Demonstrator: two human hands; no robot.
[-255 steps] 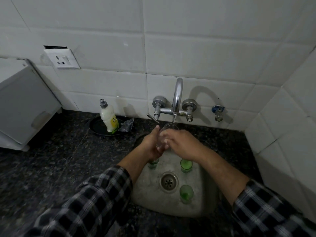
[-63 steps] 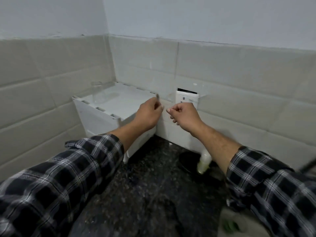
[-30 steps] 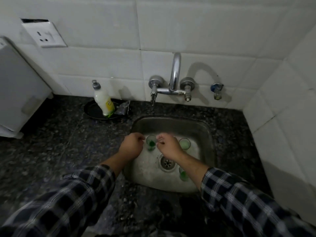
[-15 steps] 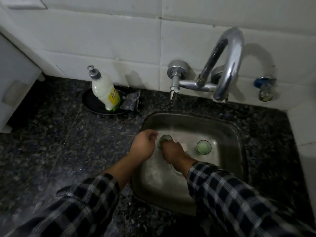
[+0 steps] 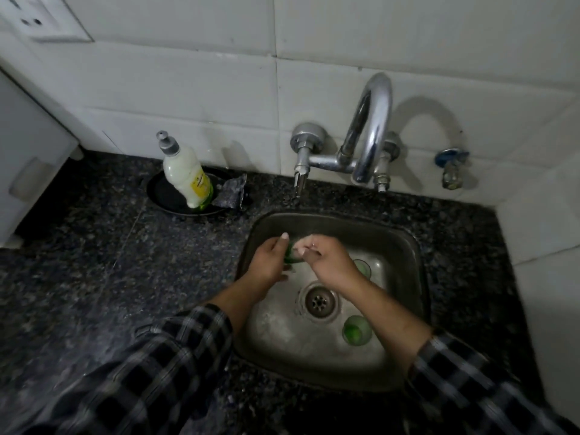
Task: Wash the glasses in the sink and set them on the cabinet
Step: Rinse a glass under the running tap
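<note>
The dark counter [image 5: 94,277] fills the lower left of the frame, and the steel sink [image 5: 405,246] sits at the centre right. Over the sink, the left hand [image 5: 270,262] is closed around a small green glass [image 5: 292,255], probably to keep it steady, while the right hand [image 5: 326,262] works at its rim; the blur hides its exact grip. Two more glasses wait in the basin: one [image 5: 357,330] near the drain [image 5: 318,301], the other [image 5: 362,267] half hidden behind the right wrist.
</note>
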